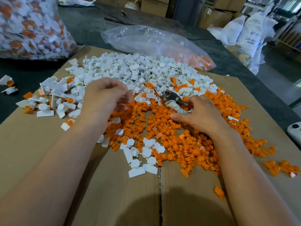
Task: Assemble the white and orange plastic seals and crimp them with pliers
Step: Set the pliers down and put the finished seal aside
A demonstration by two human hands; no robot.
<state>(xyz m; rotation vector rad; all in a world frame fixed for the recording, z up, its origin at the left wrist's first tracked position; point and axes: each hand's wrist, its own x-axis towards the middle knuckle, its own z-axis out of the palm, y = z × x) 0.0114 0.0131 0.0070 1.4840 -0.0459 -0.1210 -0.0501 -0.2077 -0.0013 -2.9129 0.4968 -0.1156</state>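
Note:
A heap of white seal bodies [133, 69] lies at the back of a flat cardboard sheet [40, 152]. In front of it and to the right spreads a heap of orange inserts [179, 144]. Metal pliers [169, 95] with a cloth-wrapped handle lie where the two heaps meet. My right hand [200, 115] rests over that handle, fingers curled round it and thumb stretched left over the orange pieces. My left hand [105, 97] hovers blurred above the heaps with fingers curled; whether it holds a piece is unclear. A few assembled white-and-orange seals [29, 106] lie at the left.
A big clear bag of assembled seals [29, 26] stands at the back left on the dark table. A flatter clear bag with orange inserts [154, 41] lies behind the white heap. A white device [294, 131] sits at the right edge. Cartons and sacks stand beyond.

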